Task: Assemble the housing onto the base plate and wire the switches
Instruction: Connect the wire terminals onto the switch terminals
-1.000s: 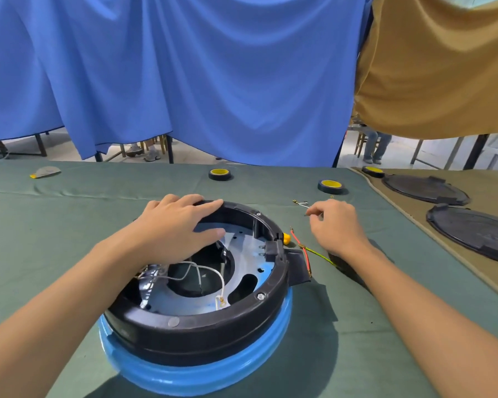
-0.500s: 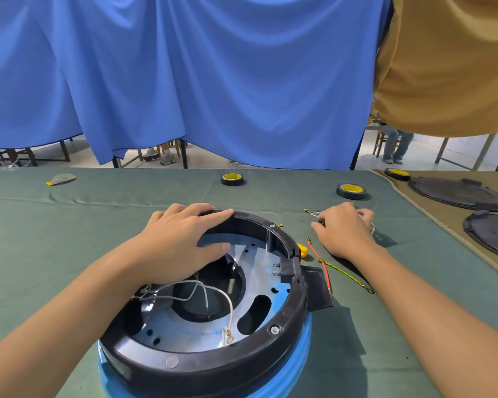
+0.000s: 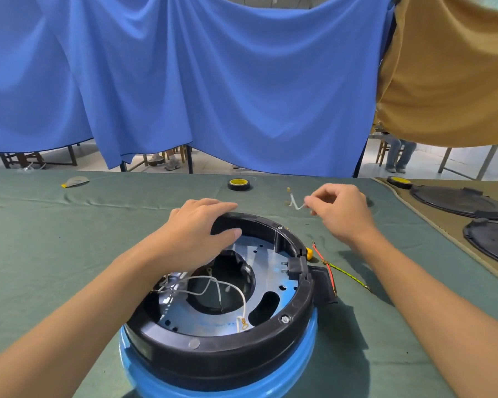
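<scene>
Since the white wire [image 3: 295, 203] your right hand [image 3: 342, 214] pinches just beyond the housing [image 3: 270, 337] looks light and floppy, I'd grab near its terminal while your left hand [image 3: 202, 225] rests flat-fingered on the rim.

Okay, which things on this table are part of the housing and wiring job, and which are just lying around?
Job: black housing under the left hand; metal base plate inside it; white wire pinched by the right hand; red and green wires beside it.
Lying about: tape roll; two black lids; grey scrap.
</scene>
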`<state>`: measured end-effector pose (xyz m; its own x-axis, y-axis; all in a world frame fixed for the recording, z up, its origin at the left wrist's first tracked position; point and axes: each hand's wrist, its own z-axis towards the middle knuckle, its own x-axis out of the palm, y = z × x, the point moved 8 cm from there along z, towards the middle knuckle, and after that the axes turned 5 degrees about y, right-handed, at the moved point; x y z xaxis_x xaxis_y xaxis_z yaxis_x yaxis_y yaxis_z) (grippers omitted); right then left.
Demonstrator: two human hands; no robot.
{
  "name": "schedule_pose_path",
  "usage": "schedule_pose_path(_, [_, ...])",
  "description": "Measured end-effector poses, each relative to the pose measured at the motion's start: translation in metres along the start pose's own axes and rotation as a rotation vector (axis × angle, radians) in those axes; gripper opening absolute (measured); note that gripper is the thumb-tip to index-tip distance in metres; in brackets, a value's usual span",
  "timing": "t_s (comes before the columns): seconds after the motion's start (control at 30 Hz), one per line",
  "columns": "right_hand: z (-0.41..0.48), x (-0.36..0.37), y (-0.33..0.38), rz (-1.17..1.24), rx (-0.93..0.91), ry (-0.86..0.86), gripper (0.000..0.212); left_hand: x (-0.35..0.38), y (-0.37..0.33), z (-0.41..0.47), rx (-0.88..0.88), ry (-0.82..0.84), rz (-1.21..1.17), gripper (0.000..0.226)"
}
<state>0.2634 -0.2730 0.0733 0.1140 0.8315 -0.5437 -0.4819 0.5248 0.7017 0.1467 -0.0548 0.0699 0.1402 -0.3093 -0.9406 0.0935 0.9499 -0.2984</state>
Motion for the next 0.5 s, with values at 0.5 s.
schedule_pose_path(0.5, [-0.044, 0.032, 0.092, 0.594, -0.094, 0.603, 0.018, -0.034, 0.013, -0.006, 0.092, -0.348, -0.779, 0.008])
